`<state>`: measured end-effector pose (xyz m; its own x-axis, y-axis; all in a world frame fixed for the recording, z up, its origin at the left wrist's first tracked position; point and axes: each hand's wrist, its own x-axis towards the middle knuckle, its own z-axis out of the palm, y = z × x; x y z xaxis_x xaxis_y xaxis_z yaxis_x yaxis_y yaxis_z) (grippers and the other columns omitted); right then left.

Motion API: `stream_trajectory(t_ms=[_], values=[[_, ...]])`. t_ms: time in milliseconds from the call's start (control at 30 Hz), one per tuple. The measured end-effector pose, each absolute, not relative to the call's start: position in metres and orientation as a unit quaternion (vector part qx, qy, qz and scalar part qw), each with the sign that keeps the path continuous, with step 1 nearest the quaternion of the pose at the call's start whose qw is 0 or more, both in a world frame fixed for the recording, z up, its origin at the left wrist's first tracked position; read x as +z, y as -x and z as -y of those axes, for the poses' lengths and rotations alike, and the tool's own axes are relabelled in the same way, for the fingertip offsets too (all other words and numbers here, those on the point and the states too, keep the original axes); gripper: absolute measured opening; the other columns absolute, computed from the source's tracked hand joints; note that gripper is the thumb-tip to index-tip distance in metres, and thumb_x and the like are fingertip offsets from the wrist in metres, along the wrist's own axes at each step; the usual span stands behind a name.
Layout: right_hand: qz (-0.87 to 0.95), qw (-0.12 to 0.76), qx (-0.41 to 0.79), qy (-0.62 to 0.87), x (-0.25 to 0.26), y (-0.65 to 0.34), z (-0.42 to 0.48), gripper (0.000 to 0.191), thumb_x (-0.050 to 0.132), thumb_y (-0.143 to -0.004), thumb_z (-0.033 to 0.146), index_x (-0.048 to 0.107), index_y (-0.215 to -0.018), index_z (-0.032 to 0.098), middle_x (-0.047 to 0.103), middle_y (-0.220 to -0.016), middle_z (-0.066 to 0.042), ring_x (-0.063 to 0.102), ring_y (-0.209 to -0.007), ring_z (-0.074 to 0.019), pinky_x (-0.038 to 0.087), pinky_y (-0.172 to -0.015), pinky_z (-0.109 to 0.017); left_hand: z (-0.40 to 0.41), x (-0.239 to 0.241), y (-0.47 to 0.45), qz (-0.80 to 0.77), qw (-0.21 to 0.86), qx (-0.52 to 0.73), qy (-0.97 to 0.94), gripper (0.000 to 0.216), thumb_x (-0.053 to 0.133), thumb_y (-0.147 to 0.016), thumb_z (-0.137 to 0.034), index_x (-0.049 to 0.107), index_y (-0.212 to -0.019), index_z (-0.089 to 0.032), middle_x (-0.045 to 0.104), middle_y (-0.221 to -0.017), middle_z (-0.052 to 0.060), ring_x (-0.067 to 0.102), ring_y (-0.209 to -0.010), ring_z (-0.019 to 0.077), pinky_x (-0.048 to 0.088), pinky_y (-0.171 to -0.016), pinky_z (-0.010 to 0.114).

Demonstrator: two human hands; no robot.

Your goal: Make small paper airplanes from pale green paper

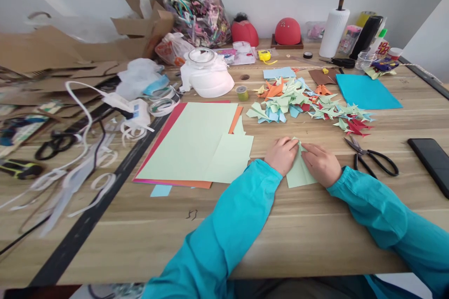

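A small pale green sheet of paper (297, 175) lies on the wooden table, with fold lines and its far end drawn to a narrow point. My left hand (282, 155) presses on its upper left side, fingers held together. From the right, my right hand (322, 163) pinches the paper's folded upper edge; its fingertips almost meet those of the left. Beyond both hands spreads a pile of folded paper pieces (289, 98) in green, blue, orange and red. Larger green sheets (189, 140) lie left of my hands, on top of red and orange ones.
Black-handled scissors (375, 156) and a phone (433, 161) lie to the right. A blue sheet (368, 91) sits behind them. White cables and a power strip (138, 112) clutter the left side. Bags, cardboard (140, 23) and two red domes (287, 31) stand along the wall.
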<state>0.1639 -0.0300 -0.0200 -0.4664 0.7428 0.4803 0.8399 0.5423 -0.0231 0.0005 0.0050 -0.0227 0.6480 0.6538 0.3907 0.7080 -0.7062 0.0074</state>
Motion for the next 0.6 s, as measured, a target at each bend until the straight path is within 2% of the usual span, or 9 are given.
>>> stream_trajectory(t_ms=[200,400,600], values=[[0.846,0.23,-0.094,0.471,-0.0229,-0.1647,0.0281,0.024,0.043,-0.086,0.012,0.063,-0.075,0.016,0.066,-0.105,-0.01,0.06,-0.097,-0.0192,0.052,-0.081,-0.031,-0.0051,-0.0253,0.0003,0.377,0.076,-0.187,0.904,0.024,0.043,-0.086,-0.016,0.062,-0.1,-0.015,0.06,-0.115,0.006,0.049,-0.104,0.0215,0.045,-0.084,0.036],[0.87,0.247,-0.117,0.41,-0.0201,-0.1629,0.0279,0.027,0.04,-0.086,0.009,0.064,-0.074,0.014,0.067,-0.1,-0.012,0.06,-0.095,-0.0197,0.051,-0.085,-0.033,-0.0037,-0.0218,-0.0004,0.4,0.054,-0.186,0.896,0.022,0.047,-0.083,-0.015,0.064,-0.096,-0.015,0.058,-0.117,0.007,0.05,-0.104,0.0228,0.045,-0.084,0.037],[0.875,0.237,-0.137,0.399,-0.0167,-0.1621,0.0284,0.03,0.038,-0.087,0.008,0.065,-0.075,0.015,0.067,-0.097,-0.011,0.059,-0.096,-0.0195,0.053,-0.083,-0.034,-0.0036,-0.0202,-0.0012,0.399,0.04,-0.188,0.896,0.021,0.046,-0.082,-0.014,0.064,-0.093,-0.015,0.06,-0.107,0.009,0.051,-0.102,0.0231,0.045,-0.082,0.037]])
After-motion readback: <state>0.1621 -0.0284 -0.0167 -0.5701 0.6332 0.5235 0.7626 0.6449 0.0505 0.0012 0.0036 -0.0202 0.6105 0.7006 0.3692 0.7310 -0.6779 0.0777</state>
